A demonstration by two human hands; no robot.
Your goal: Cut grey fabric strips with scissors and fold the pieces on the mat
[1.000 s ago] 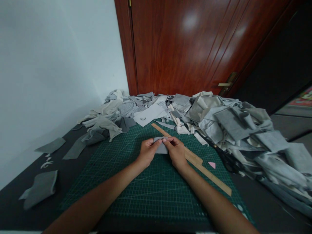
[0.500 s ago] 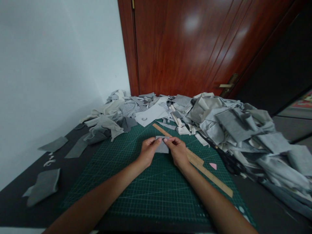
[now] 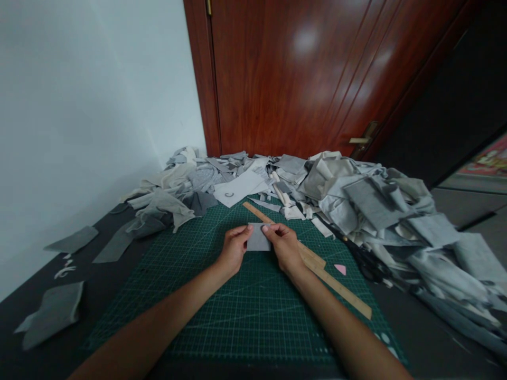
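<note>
A small grey piece of fabric [image 3: 259, 238], roughly square, is stretched between my two hands over the green cutting mat [image 3: 237, 311]. My left hand [image 3: 234, 247] pinches its left edge, thumb on top. At the upper right corner my right hand [image 3: 284, 244] grips it the same way. My fingers behind the cloth are hidden. Under and beyond my right hand lie a long wooden ruler [image 3: 344, 293] and a shorter wooden ruler [image 3: 315, 255], both slanting across the mat. A pink triangular piece of tailor's chalk [image 3: 340, 269] rests to their right.
Grey and white fabric scraps [image 3: 372, 203] heap up along the back and right. White paper [image 3: 241, 187] lies among them. Black scissors [image 3: 368, 264] sit at the mat's right edge. Folded grey cloth [image 3: 55, 311] lies on the dark table at left. A wooden door [image 3: 285, 79] stands behind.
The fabric now lies flatter between my hands, and my thumbs have moved apart toward its edges. The whole view has shifted slightly, with the surroundings sliding left.
</note>
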